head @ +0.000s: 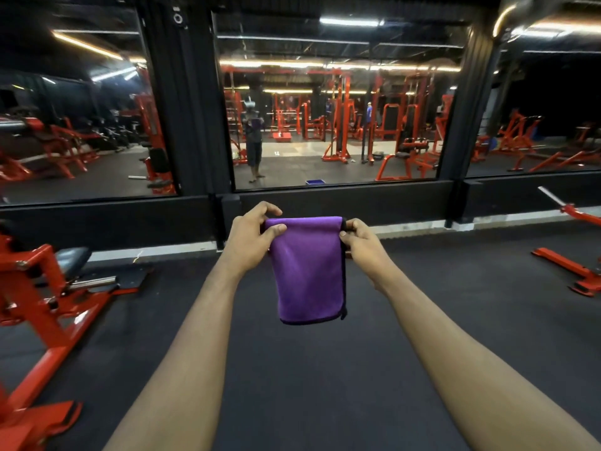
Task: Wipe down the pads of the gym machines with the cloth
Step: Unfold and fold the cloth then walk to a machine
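Observation:
A purple cloth (309, 271) with a dark hem hangs folded in front of me, over the dark floor. My left hand (252, 237) pinches its top left corner between thumb and fingers. My right hand (359, 239) pinches the top right corner. Both arms are stretched forward. A black pad (70, 260) sits on a red gym machine (39, 307) at the left, well apart from the cloth.
A wall of mirrors (335, 125) stands straight ahead and reflects red machines and people. Part of another red machine frame (572, 268) lies on the floor at the right. Dark rubber floor (309, 369) stretches between the two machines.

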`<action>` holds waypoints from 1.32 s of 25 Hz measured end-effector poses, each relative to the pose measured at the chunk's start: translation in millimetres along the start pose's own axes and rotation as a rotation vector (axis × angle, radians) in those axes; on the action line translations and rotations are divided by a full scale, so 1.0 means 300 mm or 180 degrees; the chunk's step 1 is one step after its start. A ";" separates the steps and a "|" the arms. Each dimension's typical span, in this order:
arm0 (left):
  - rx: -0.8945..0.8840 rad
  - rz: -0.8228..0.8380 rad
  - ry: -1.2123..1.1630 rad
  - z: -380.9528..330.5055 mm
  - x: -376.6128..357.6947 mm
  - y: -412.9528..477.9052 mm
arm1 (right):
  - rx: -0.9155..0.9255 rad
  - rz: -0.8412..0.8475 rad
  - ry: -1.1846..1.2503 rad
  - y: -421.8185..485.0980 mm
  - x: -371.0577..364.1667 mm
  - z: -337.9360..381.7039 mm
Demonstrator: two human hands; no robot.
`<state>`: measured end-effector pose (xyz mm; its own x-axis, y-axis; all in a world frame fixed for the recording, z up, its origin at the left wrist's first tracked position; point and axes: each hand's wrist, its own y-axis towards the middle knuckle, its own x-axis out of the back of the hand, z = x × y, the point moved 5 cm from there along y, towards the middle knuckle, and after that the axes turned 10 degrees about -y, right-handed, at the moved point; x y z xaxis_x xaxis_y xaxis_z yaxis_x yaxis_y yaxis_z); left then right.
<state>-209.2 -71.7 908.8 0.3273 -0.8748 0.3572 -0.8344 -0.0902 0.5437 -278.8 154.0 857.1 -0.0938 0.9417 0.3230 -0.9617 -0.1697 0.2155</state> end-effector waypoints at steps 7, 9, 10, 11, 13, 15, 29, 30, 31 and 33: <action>0.0135 -0.0336 0.0165 0.325 0.362 0.227 | 0.0250 0.0183 -0.0041 0.410 -0.483 0.089; 0.0209 -0.0456 0.0258 0.423 0.490 0.290 | 0.0307 0.0338 -0.0022 0.524 -0.641 0.121; 0.0263 -0.0518 0.0309 0.472 0.548 0.312 | 0.0341 0.0425 -0.0041 0.574 -0.718 0.133; 0.0320 -0.0603 0.0387 0.530 0.614 0.332 | 0.0385 0.0534 -0.0032 0.629 -0.812 0.145; 0.0405 -0.0750 0.0576 0.636 0.731 0.361 | 0.0442 0.0692 0.0055 0.721 -0.985 0.153; 0.0522 -0.0882 0.0742 0.754 0.840 0.391 | 0.0455 0.0860 0.0197 0.814 -1.156 0.150; 0.1066 -0.1820 0.1689 1.545 1.479 0.959 | 0.0748 0.2460 0.0681 1.762 -2.252 0.218; 0.1117 -0.1864 0.1712 1.606 1.515 0.994 | 0.0761 0.2631 0.0648 1.813 -2.320 0.218; 0.1168 -0.1916 0.1724 1.681 1.556 1.037 | 0.0774 0.2796 0.0574 1.875 -2.399 0.215; 0.1247 -0.1973 0.1729 1.829 1.635 1.113 | 0.0762 0.2945 0.0386 1.994 -2.550 0.203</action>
<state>-570.6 -792.1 848.8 0.8483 -0.2802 0.4494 -0.4978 -0.7115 0.4960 -766.7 -685.7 795.1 -0.8275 0.4268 0.3649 -0.4169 -0.9023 0.1099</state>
